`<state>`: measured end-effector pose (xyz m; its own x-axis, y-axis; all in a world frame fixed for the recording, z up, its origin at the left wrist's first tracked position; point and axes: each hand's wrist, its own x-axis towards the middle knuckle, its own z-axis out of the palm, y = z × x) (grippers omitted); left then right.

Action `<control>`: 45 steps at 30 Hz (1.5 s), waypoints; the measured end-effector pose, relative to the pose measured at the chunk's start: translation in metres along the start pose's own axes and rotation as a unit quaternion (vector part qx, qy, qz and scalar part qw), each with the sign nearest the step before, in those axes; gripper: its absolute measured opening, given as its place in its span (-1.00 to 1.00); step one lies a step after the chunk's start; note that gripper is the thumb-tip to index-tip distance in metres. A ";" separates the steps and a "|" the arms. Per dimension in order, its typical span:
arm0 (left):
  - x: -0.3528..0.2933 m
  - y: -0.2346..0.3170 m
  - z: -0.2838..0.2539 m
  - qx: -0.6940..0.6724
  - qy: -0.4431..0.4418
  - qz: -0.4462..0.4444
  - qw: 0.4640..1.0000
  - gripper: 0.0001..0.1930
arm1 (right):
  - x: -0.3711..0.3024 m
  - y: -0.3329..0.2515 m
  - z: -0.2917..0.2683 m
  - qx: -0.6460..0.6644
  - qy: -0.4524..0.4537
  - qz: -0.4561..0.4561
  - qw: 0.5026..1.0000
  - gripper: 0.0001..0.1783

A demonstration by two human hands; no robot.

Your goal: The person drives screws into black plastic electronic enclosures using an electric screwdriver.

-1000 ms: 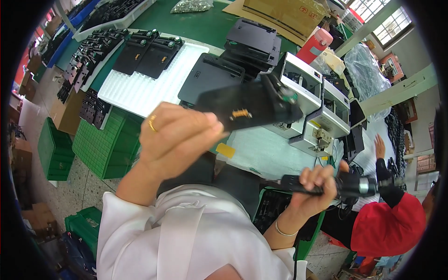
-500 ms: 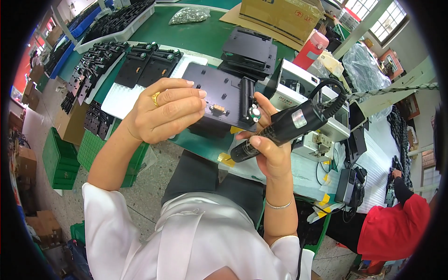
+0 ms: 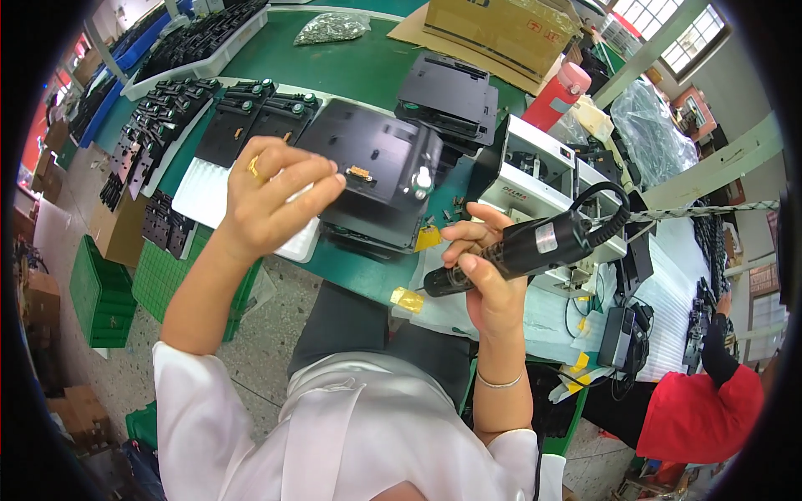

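My right hand (image 3: 493,275) is wrapped round a black electric screwdriver (image 3: 522,250), whose nose points left above the bench edge. My left hand (image 3: 280,196) has its fingers curled together, with a ring on one. Its fingertips are in front of a flat black plate (image 3: 380,142), close to a small gold connector (image 3: 360,173) on it. Whatever the fingers pinch, if anything, is hidden. At its right end the plate is smeared by motion, with a bright fitting (image 3: 422,178) there. Under it lie more dark plates (image 3: 368,238).
A stack of black plates (image 3: 447,92) stands behind. Finished-looking black assemblies (image 3: 225,125) lie on white foam at left. A white machine (image 3: 543,150), red bottle (image 3: 560,96) and cardboard box (image 3: 493,37) occupy the right and back. A red-sleeved person (image 3: 702,409) works at far right.
The plate's right end has swung away from my right hand. My left hand has drawn slightly left, its fingers more curled. The screwdriver has shifted slightly right and down.
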<state>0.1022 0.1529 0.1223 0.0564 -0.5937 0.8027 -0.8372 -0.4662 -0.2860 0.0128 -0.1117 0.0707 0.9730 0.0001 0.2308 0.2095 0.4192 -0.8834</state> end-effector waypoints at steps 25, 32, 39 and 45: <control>0.024 0.059 0.042 -0.021 -0.151 -0.331 0.931 -0.48 | -0.011 0.003 -0.008 -0.045 0.064 0.005 0.997 -0.34; -0.013 0.066 0.042 -0.175 -0.122 -0.523 0.825 -0.35 | 0.012 0.012 0.005 -0.031 0.015 0.069 0.997 -0.22; -0.017 0.064 0.037 -0.315 -0.078 -0.581 0.746 -0.36 | 0.008 0.007 0.010 -0.048 -0.018 0.067 0.996 -0.23; -0.024 0.060 0.037 -0.410 -0.016 -0.599 0.687 -0.39 | 0.005 -0.001 0.014 -0.112 0.027 0.050 0.992 -0.17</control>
<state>0.0704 0.1148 0.0665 0.9739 -0.1262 0.1887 -0.2032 -0.1145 0.9724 0.0165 -0.0994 0.0786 0.9926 -0.0201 0.1196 0.1211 0.2069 -0.9708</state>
